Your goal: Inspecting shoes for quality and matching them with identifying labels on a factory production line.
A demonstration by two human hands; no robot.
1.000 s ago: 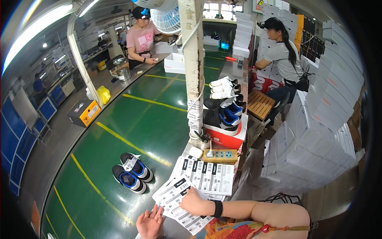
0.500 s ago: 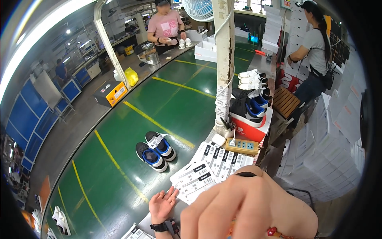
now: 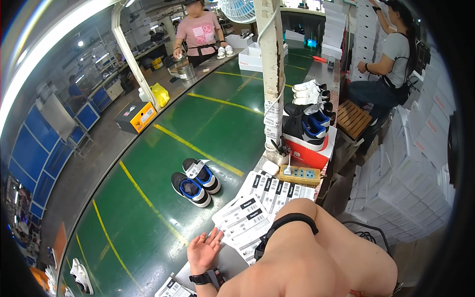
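My left hand (image 3: 202, 252) is palm up beside the label sheets (image 3: 245, 218), its fingers spread and nothing in it. A dark watch-like device (image 3: 208, 278) is strapped on that wrist. Very close to the camera is my right hand (image 3: 282, 272), bent back from a wrist with a black band (image 3: 297, 218); its fingers run out of the picture at the lower edge. On the green conveyor belt (image 3: 163, 183), beyond my left hand, stands a pair of black, white and blue sneakers (image 3: 196, 183) with a white paper tag across one.
A wooden power strip (image 3: 300, 174) lies beyond the labels, by a white post (image 3: 269, 74). More sneakers (image 3: 309, 126) rest on a red-and-white box at the right. Stacked white boxes (image 3: 391, 198) stand farther right. Two people work across the belt and at right.
My right hand has dropped toward the lower edge, so its fingers no longer show. My left hand stays spread. The person at right has raised an arm to the stacked boxes.
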